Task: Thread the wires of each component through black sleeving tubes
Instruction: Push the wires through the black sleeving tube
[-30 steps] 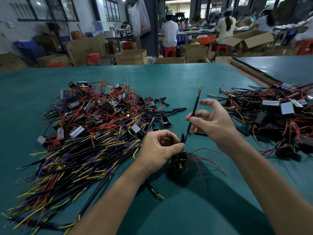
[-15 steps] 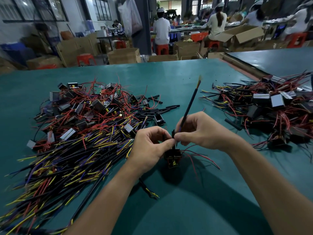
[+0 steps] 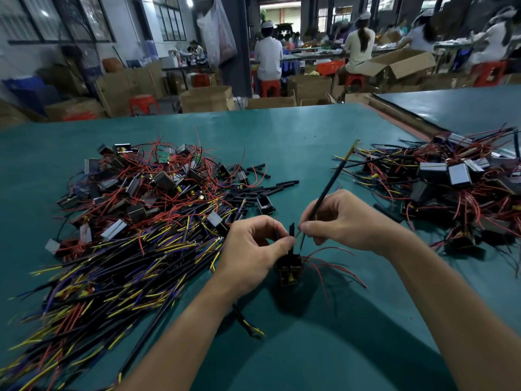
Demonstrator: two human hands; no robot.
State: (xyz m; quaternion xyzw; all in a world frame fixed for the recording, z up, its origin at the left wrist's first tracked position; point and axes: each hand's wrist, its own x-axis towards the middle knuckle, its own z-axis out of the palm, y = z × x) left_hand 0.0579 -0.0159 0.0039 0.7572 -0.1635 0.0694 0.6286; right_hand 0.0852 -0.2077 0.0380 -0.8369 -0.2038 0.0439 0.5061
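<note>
Through the head camera I saw a green table (image 3: 282, 142), with cardboard boxes (image 3: 207, 98) behind it. A heap of wired parts (image 3: 141, 221) lay at left. At centre, the left hand (image 3: 251, 249) pinched the leads above a small black component (image 3: 289, 273). The right hand (image 3: 344, 221) pinched a long black sleeving tube (image 3: 327, 190), which slanted upward. A second heap (image 3: 451, 187) lay at right.

On the table (image 3: 282, 136), at left, a heap of wired components (image 3: 146, 198) spreading toward the near edge; loose short tubes (image 3: 272, 187) just beside its far right side. At right, well apart, a second heap (image 3: 451, 187). Between the two, nearer the front, one component (image 3: 289, 270), left hand (image 3: 253, 249) just left of it, right hand (image 3: 342, 221) above and to the right, a long tube (image 3: 328, 190) slanting from that hand toward the second heap. Behind the table, cardboard boxes (image 3: 207, 98).
</note>
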